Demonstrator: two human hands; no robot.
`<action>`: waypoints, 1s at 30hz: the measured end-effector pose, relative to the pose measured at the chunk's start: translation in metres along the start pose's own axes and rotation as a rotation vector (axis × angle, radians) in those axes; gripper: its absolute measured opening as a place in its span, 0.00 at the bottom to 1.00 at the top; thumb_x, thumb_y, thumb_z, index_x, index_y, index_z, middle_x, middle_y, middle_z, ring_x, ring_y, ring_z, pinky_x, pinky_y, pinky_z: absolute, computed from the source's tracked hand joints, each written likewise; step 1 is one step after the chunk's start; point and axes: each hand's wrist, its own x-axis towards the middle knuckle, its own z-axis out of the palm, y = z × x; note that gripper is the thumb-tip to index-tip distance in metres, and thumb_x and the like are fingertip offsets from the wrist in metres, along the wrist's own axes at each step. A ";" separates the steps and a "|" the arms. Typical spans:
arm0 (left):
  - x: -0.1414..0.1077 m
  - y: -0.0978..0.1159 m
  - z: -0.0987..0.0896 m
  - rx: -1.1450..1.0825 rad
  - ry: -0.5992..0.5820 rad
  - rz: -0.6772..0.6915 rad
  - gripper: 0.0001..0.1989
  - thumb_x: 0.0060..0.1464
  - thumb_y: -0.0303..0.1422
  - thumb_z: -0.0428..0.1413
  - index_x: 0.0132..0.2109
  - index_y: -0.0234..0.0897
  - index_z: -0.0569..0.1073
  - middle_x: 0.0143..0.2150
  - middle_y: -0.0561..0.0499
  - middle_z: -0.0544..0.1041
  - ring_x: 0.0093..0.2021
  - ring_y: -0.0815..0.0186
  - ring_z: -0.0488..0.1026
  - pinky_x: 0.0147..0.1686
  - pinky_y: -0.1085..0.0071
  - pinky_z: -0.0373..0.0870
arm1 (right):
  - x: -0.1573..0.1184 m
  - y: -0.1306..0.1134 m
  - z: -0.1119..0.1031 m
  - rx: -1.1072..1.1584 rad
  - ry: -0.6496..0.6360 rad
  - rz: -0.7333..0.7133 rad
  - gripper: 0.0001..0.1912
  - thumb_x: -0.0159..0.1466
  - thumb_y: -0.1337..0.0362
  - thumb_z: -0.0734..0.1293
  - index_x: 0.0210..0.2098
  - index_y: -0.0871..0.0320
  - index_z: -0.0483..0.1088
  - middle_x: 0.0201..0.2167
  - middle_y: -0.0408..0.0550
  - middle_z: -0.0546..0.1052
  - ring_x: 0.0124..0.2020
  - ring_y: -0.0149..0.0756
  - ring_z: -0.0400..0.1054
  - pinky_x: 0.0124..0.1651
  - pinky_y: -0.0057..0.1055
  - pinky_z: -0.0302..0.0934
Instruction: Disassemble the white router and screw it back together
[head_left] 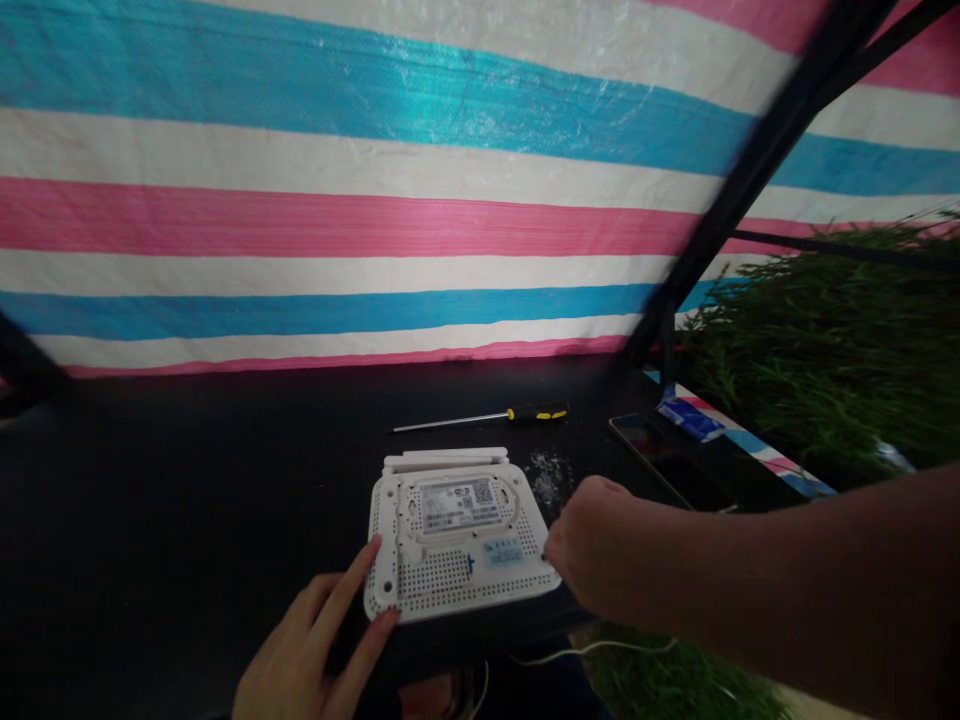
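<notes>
A white router lies with its labelled, vented underside up on the black table. My left hand rests against its left edge, fingers spread, with fingertips on the casing near the lower left corner. At the lower right corner is my right hand, its fingers curled closed; whatever they hold, if anything, is hidden. Behind the router lies a screwdriver with a black and yellow handle, its shaft pointing left. Small white crumbs are scattered just right of the router's back corner.
A dark phone and a blue packet lie at the right. Striped sheeting hangs behind the table, with a dark metal post slanting up at the right. A pale cable runs below the front edge, above grass.
</notes>
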 end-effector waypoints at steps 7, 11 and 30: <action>0.001 0.002 0.002 -0.012 -0.014 -0.026 0.23 0.59 0.45 0.47 0.62 0.57 0.61 0.44 0.56 0.76 0.36 0.67 0.78 0.33 0.75 0.75 | 0.007 -0.007 -0.006 -0.846 -0.175 -0.332 0.14 0.42 0.66 0.74 0.15 0.56 0.62 0.17 0.44 0.67 0.22 0.32 0.60 0.26 0.34 0.52; 0.002 0.004 0.001 -0.001 -0.007 -0.014 0.23 0.59 0.44 0.47 0.62 0.57 0.61 0.44 0.56 0.77 0.36 0.66 0.78 0.34 0.74 0.76 | 0.015 -0.008 0.003 -1.033 -0.144 -0.375 0.20 0.47 0.60 0.71 0.12 0.57 0.56 0.13 0.46 0.60 0.21 0.33 0.55 0.25 0.34 0.46; 0.000 -0.001 0.003 0.005 0.034 0.080 0.24 0.60 0.43 0.50 0.63 0.57 0.59 0.42 0.56 0.76 0.36 0.67 0.78 0.34 0.75 0.76 | 0.008 -0.010 -0.044 -0.956 -0.015 -1.034 0.07 0.56 0.61 0.67 0.27 0.58 0.69 0.29 0.47 0.67 0.29 0.34 0.60 0.32 0.35 0.51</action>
